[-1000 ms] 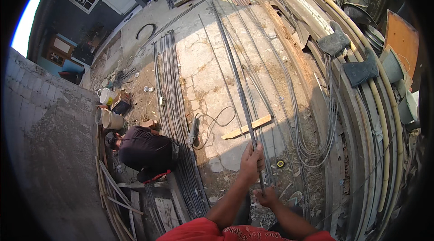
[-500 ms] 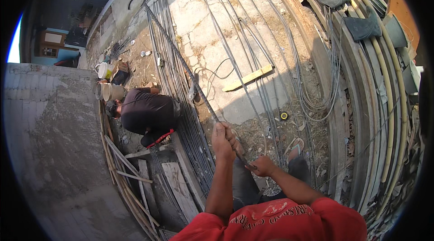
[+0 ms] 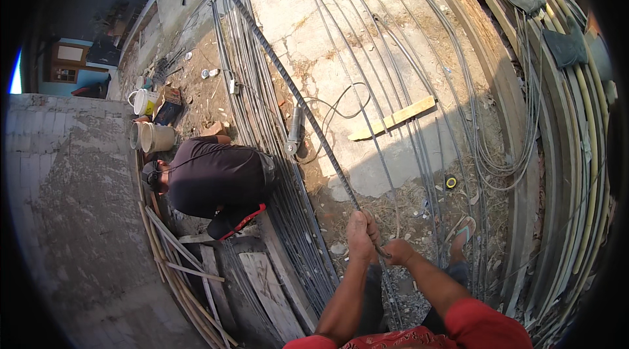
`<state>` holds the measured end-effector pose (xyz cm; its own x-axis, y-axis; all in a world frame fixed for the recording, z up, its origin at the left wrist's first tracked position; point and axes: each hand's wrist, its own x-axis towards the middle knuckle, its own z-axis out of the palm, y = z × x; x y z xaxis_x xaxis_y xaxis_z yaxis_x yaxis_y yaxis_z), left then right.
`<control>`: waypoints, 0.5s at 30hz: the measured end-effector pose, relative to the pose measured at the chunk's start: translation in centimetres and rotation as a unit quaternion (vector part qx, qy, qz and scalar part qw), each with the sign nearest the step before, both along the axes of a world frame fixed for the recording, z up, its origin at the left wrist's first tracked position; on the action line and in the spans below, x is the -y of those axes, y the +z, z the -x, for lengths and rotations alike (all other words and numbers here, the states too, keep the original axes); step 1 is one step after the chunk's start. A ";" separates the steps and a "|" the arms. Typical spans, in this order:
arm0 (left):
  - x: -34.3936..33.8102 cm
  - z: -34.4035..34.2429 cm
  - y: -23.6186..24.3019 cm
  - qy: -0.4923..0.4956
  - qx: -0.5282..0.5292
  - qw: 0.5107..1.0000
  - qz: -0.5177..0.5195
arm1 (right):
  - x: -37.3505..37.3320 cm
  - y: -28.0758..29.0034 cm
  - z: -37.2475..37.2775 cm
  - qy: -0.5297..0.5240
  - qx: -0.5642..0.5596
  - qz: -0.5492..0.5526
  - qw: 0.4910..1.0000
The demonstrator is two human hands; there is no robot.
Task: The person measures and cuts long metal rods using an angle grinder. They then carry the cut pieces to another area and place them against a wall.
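Ribbed bar found in a two-handed grip, running away to your left

You held the dark ribbed bar (image 3: 288, 80) with both hands. Your left hand (image 3: 362, 234) was closed around it, fingers wrapped, a short way up from its near end. Your right hand (image 3: 396, 252) was closed at that near end, just beside the left and slightly lower and to the right in view. Whether any bar projected past the right fist could not be told.

From your left hand the bar ran forward and leftward, its far end well apart from both hands and in view over the upper part of the bundle of rods (image 3: 303, 231). Contact between the two could not be confirmed.

The angle grinder (image 3: 294, 133) lay left of the bar's middle, between it and the bundle. The pale timber (image 3: 393, 117) lay to the bar's right across thin rods, and the yellow-and-black tape measure (image 3: 451, 182) lay on the ground beyond your right hand. A crouching person (image 3: 216, 175) was positioned left of the bundle, well apart from your hands.
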<state>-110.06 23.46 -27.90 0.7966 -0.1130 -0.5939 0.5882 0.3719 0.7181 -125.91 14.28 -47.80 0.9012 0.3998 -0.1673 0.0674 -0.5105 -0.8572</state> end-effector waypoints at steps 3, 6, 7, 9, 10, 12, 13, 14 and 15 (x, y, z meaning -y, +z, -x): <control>-3.4 -1.7 1.3 0.024 0.001 1.000 0.008 | -1.6 2.7 -2.0 0.027 0.007 0.032 0.999; -3.5 -3.3 2.3 0.009 0.002 1.000 -0.002 | -2.6 2.9 -2.8 0.039 -0.014 0.065 0.997; -3.5 -2.9 1.2 0.002 -0.004 1.000 -0.018 | -2.6 3.1 -2.1 0.041 -0.036 0.065 0.996; -3.6 -3.4 -1.1 -0.002 -0.012 0.999 -0.037 | -3.0 2.5 -2.3 0.045 -0.085 0.074 0.993; -3.8 -4.0 -2.9 -0.001 -0.026 0.999 -0.036 | -2.8 2.0 -3.1 0.049 -0.123 0.088 0.987; -4.5 -3.9 -8.1 0.007 -0.053 0.998 -0.037 | -2.3 -1.2 -3.2 0.034 -0.186 0.096 0.977; -4.7 -3.4 -11.3 0.016 -0.059 0.997 -0.039 | -2.3 -4.1 -2.8 0.018 -0.205 0.091 0.974; -5.5 -3.2 -14.7 0.010 -0.073 0.996 -0.050 | -2.9 -6.8 -2.2 0.025 -0.247 0.111 0.962; -5.9 -3.2 -18.6 0.005 -0.081 0.995 -0.058 | -3.3 -10.0 -1.7 0.034 -0.283 0.132 0.949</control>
<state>-106.83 29.37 -46.45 0.6904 -0.0284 -0.7228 0.6958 0.2994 0.6529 -124.17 17.62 -57.81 0.6107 0.3307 -0.7194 -0.3251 -0.7238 -0.6087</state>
